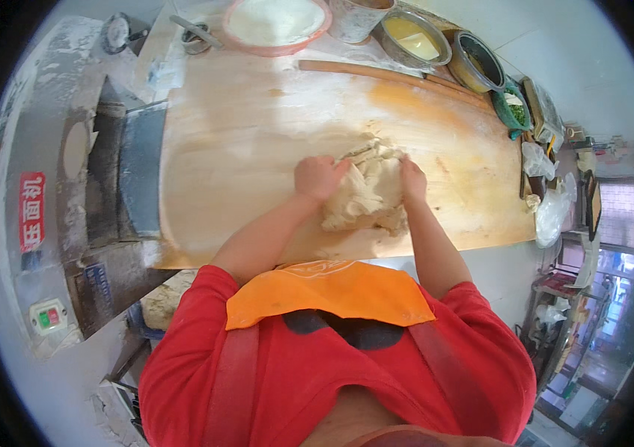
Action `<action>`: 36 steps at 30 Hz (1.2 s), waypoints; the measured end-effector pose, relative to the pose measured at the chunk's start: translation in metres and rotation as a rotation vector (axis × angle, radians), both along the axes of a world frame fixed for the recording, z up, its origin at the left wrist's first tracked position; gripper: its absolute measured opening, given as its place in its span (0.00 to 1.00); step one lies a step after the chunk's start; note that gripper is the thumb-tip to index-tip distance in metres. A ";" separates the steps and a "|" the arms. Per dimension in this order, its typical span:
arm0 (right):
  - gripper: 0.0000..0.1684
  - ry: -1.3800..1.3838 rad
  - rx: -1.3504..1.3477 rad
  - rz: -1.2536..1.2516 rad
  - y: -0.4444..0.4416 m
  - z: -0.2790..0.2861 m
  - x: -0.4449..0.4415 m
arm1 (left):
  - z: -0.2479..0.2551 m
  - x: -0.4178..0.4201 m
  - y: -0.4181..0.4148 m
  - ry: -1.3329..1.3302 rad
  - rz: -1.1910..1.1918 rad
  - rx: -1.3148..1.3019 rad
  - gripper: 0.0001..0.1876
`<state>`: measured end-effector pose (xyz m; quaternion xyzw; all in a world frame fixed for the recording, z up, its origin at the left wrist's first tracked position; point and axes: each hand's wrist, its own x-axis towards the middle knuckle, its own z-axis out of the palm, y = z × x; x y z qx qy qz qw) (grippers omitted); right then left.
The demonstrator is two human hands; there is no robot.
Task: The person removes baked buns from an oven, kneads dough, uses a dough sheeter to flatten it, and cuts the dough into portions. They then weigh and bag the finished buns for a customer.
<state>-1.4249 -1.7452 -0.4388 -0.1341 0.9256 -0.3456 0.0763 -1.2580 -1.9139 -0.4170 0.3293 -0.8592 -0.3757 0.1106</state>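
Observation:
A large, rough lump of pale dough [366,187] lies on a wooden work board [227,167], near the edge closest to me. My left hand [320,177] grips the dough at its upper left side, with the thumb on top and the fingers curled. On the opposite side, my right hand [413,180] holds the dough's upper right edge, its fingertips partly hidden by the dough. Folds and torn ridges show on the dough's surface between both hands.
Along the far edge lie a long wooden rolling pin [361,68], a pink basin of flour [278,25], a metal bowl of yellow liquid [415,39] and a dark-rimmed pot [476,61]. A green bowl [511,107] and plastic bags [555,215] are at right. A floury machine [43,139] stands left.

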 end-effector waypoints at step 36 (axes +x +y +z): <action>0.23 0.538 0.431 1.138 -0.418 0.075 -0.051 | 0.007 0.202 -0.044 0.296 1.039 1.190 0.33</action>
